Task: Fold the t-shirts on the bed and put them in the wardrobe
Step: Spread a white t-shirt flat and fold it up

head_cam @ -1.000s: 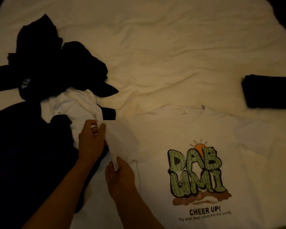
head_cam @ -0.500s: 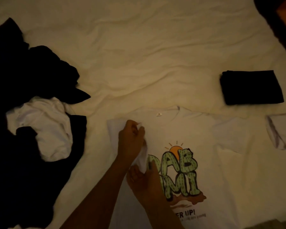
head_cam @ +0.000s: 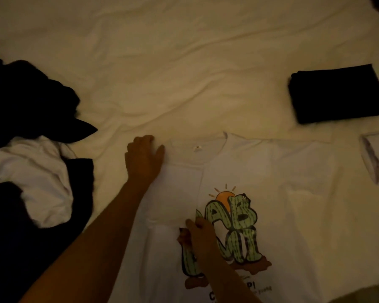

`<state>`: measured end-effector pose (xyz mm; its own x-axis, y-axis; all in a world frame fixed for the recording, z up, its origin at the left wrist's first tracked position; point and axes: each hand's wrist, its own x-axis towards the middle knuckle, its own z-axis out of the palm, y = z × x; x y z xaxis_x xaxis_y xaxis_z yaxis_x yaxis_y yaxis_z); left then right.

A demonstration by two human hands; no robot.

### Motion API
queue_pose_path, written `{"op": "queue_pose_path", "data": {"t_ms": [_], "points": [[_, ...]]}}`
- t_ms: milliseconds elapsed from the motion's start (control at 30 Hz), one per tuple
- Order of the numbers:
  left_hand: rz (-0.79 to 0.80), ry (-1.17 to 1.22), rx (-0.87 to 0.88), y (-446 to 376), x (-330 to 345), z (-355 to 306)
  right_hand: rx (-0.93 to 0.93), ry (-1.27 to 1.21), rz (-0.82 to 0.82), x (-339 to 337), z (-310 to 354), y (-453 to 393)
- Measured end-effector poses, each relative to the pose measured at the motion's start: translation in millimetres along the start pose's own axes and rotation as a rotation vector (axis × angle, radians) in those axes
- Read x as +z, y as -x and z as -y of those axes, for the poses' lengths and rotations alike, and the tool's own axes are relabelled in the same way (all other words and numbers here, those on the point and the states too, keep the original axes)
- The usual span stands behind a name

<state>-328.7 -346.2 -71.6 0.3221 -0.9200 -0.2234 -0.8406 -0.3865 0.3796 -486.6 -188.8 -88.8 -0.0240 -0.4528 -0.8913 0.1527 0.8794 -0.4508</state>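
Observation:
A white t-shirt (head_cam: 271, 171) with a green cactus print lies face up on the bed, collar away from me. Its left sleeve and side are folded inward over the chest. My left hand (head_cam: 143, 159) lies flat on the shirt's folded shoulder, just left of the collar. My right hand (head_cam: 198, 235) sits on the lower edge of the folded sleeve beside the print, fingers bent down onto the cloth; whether it pinches the fabric is hidden. A dark folded t-shirt (head_cam: 339, 95) lies at the far right.
A heap of dark garments (head_cam: 24, 101) with a crumpled white t-shirt (head_cam: 35, 178) among them covers the left side of the bed. A folded white item (head_cam: 376, 158) lies at the right edge. The cream sheet (head_cam: 184, 62) stretches beyond.
Both hands carried the left sleeve inward and laid it over the chest. My left hand let go and moved up to the shoulder; my right hand stayed at the sleeve's lower edge.

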Motion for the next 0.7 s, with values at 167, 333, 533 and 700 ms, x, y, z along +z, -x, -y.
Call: {"op": "queue_pose_path", "data": {"t_ms": [167, 333, 533, 700], "points": [[0.307, 0.115, 0.048, -43, 2, -8, -0.092, 0.148, -0.068, -2, -6, -10], [0.231, 0.154, 0.119, -48, 8, -13, -0.114, 0.168, -0.113, -3, -11, -15], [0.128, 0.17, 0.099, -40, 19, -2, -0.135, 0.202, -0.203, -3, -18, -22], [-0.081, 0.043, 0.17, -21, 22, -25, -0.224, 0.352, -0.227, -8, -14, -12]]}}
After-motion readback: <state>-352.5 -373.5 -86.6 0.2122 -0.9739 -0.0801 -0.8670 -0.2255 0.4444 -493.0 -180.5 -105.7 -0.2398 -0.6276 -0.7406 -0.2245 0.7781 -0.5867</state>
